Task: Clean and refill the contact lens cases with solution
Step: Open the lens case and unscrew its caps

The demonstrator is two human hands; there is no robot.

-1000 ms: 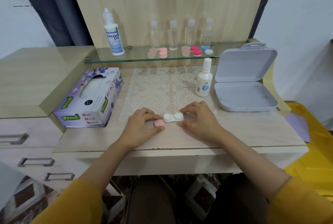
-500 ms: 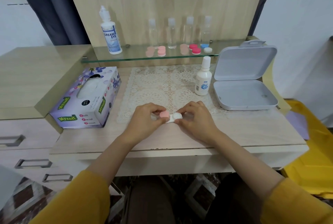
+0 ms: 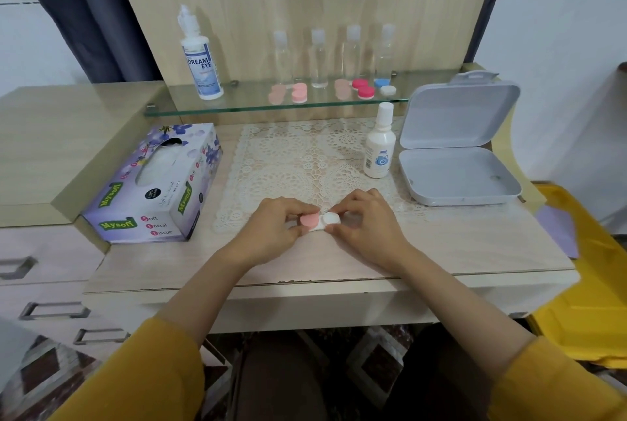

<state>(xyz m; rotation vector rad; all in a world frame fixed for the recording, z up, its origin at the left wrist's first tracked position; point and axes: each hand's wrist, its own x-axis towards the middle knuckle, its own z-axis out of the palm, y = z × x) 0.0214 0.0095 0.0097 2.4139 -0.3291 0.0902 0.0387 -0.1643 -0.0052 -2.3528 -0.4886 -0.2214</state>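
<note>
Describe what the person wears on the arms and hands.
The left sleeve and right sleeve are mustard yellow and stop short of the wrists, leaving the forearms bare. The left hand and right hand are ungloved; no ring or watch shows.

— How many bottles are counted?
— Four clear bottles (image 3: 319,61) are counted on the shelf (image 3: 237,105). One large solution bottle (image 3: 202,64) and one small bottle (image 3: 380,149) are added.
— And cases?
— Five cases (image 3: 299,93) are counted on the shelf, and a sixth case (image 3: 330,219) at the table (image 3: 475,244).
— What else is counted?
— One tissue box (image 3: 152,190), one grey box (image 3: 458,176), one mat (image 3: 288,163).
</note>
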